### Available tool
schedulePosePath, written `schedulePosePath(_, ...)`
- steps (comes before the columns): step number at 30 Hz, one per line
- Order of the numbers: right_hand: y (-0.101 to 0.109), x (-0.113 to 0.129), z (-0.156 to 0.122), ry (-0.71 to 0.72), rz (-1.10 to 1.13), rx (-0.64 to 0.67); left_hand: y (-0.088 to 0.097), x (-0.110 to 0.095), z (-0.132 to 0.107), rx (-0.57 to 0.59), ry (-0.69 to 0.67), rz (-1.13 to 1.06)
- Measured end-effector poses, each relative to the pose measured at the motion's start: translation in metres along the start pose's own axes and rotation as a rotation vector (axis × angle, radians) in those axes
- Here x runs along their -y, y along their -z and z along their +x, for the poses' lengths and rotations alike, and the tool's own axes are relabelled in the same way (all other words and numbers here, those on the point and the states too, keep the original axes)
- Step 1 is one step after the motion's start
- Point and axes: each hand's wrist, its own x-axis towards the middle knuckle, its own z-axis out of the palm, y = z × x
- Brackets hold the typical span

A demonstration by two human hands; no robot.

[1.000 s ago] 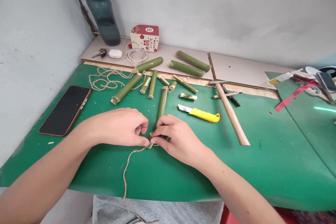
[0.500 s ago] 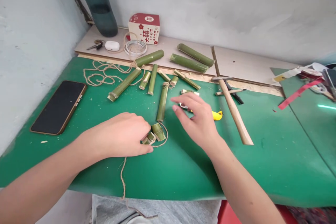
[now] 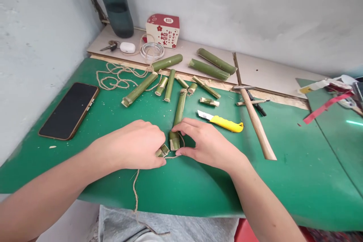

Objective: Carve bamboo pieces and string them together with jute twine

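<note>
My left hand (image 3: 136, 145) rests on the green mat (image 3: 198, 181), its fingers closed on a small bamboo stub (image 3: 162, 151) tied with jute twine (image 3: 135, 189). The twine runs from the stub over the table's front edge. My right hand (image 3: 207, 143) sits just right of it, thumb and fingers curled round a short bamboo piece (image 3: 174, 140) at the near end of a long bamboo stick (image 3: 179, 106). The two hands almost touch.
Several cut bamboo tubes (image 3: 138, 90) and loose twine (image 3: 113, 77) lie further back. A yellow utility knife (image 3: 224, 122) and a hammer (image 3: 256, 121) lie to the right. A phone (image 3: 69, 110) lies at the left. A bottle (image 3: 117, 3), a red box (image 3: 163, 30), keys and an earbud case stand by the wall.
My right hand left the stub, reached toward the knife, then came back and closed on the short bamboo piece. My left hand stayed on the small stub.
</note>
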Motion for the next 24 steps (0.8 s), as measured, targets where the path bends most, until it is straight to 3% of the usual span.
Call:
schedulePosePath(6, -0.005, 0.004, 0.002, -0.066, -0.090, -0.032, -0.003, 0.003, -0.001, -0.047, 0.011, -0.001)
schedulePosePath(10, -0.004, 0.002, 0.003, -0.069, -0.057, -0.090, 0.001, 0.001, 0.000, 0.017, 0.069, 0.004)
schedulePosePath(13, -0.002, -0.008, 0.005, -0.090, -0.059, -0.325, 0.005, -0.001, 0.000, 0.069, 0.118, -0.010)
schedulePosePath(15, -0.001, -0.017, 0.007, -0.143, -0.145, -0.528, 0.005, -0.002, -0.001, 0.078, 0.136, -0.011)
schedulePosePath(17, 0.002, -0.028, 0.009, -0.200, -0.255, -0.641, 0.002, -0.001, -0.002, 0.064, 0.137, -0.012)
schedulePosePath(24, 0.026, -0.059, 0.047, -0.247, -0.440, -0.539, -0.007, 0.005, 0.000, 0.022, 0.118, -0.049)
